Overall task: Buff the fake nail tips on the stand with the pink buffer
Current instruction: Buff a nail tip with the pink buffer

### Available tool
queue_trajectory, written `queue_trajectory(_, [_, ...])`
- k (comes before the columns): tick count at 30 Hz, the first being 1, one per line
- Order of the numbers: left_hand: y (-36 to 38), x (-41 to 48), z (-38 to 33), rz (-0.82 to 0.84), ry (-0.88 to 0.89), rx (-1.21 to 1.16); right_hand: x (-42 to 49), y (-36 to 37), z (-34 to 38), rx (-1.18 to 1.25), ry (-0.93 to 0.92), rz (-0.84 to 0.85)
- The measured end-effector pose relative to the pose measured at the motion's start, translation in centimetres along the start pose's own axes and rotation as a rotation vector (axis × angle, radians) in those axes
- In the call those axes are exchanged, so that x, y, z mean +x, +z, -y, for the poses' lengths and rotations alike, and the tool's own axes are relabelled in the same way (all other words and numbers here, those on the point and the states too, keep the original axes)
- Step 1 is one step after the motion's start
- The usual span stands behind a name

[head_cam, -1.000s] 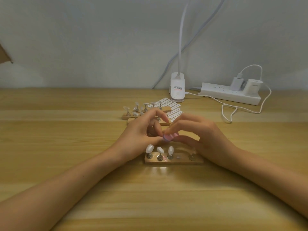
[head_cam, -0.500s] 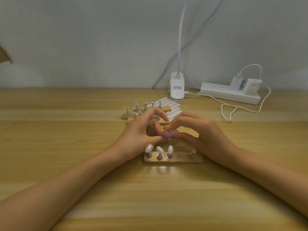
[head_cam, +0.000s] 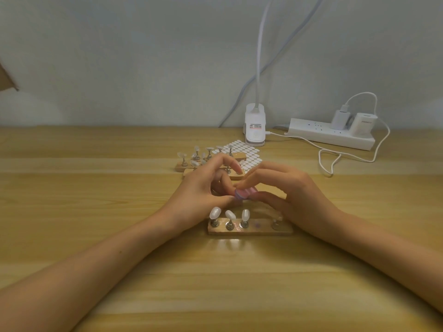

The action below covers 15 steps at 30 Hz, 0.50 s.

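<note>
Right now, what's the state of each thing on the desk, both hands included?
right hand, pinches the pink buffer
left hand, fingers curled by the pink buffer, their hold hidden
near stand, flat on the desk, one socket empty
nail tips, three upright on the near stand
far stands, tips mounted
power strip, two chargers plugged in
</note>
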<state>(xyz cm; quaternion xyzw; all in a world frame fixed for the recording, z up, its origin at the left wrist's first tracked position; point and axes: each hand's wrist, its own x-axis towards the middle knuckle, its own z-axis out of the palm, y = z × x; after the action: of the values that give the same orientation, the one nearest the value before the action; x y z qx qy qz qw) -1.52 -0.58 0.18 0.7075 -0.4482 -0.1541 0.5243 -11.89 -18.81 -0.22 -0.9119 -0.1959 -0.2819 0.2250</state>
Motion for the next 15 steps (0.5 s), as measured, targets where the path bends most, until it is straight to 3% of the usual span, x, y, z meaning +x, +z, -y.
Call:
queue_trajectory(2, [0.0,-0.04,0.01,0.005,0.0,0.009,-0.02,-0.27,-0.16,0.012,0.065,-0.042])
queue_trajectory(6, [0.04,0.0,0.06,-0.004,0.004,0.004,-0.09,-0.01,0.07,0.016,-0.015,0.006])
queue_trajectory(9, [0.01,0.03,0.16,-0.004,0.009,0.004,0.04,-0.19,-0.29,0.01,0.061,-0.037])
queue_trajectory(13, [0.08,0.01,0.02,-0.011,0.008,-0.002,0.0,-0.06,0.23,0.024,-0.032,-0.02])
queue_trajectory(15, [0.0,0.12,0.06,-0.006,0.004,0.007,0.1,-0.02,0.03,0.02,0.022,-0.038])
